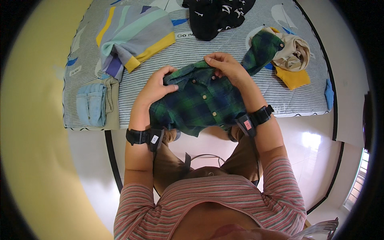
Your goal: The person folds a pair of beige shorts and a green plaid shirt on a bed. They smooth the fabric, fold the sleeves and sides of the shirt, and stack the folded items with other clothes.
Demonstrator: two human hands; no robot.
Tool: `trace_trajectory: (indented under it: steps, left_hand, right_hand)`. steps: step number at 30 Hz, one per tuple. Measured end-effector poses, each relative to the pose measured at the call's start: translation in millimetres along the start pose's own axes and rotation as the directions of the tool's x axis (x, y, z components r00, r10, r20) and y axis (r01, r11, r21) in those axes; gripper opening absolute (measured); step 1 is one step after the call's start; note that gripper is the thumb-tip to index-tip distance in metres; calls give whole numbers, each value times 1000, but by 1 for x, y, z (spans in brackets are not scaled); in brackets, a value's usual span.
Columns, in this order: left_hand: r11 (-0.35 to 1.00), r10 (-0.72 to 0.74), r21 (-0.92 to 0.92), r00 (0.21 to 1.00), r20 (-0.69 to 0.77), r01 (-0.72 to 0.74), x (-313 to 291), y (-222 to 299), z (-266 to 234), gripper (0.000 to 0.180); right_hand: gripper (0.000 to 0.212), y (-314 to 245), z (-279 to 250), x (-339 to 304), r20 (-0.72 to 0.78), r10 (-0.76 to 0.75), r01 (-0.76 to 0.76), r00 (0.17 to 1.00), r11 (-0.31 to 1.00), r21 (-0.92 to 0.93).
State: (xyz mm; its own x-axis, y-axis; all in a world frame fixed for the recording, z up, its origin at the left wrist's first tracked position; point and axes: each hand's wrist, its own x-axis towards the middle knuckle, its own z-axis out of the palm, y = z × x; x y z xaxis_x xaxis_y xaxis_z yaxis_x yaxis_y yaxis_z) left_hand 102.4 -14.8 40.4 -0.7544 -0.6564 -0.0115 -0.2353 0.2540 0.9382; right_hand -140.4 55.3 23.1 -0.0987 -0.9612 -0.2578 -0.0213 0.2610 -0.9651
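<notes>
A small green and navy plaid button-up shirt [194,106] hangs over the near edge of the bed, its buttoned front facing up. My left hand [159,85] grips it at the left shoulder beside the collar, thumb on top. At the collar's right side, my right hand [227,67] pinches the cloth between thumb and fingers. One plaid sleeve [264,50] stretches out past my right hand over the bed, its cuff near a beige garment. The fingertips under the cloth are hidden.
Folded light-blue denim [91,105] lies at the near left of the bed [156,56]. Behind it spreads a striped knit garment [140,34]. A black printed garment [218,18] is at the back. On the right are a bunched beige garment [294,52], yellow cloth [294,78] and blue cloth [329,95].
</notes>
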Motion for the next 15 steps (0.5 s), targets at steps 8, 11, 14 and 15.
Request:
trace_trajectory:
  steps: [8,11,14,15]
  left_hand:
    - [962,-241,-131,971,8,240,1,-7,-9,26]
    - [962,-237,-144,971,-32,230,0,-6,-7,19]
    - [997,-77,-19,985,-153,75,0,-13,-5,20]
    - [988,-53,129,980,-193,79,0,-9,-3,22]
  right_hand:
    - [36,-13,-4,-10,82,-18,13,996,998,61]
    - [33,-10,-7,-9,161,-76,77,984,997,-1]
    - [33,-5,-7,-6,201,-108,116,974,993,-29]
    - [34,-4,-8,-7,199,-114,123,973,992,-33]
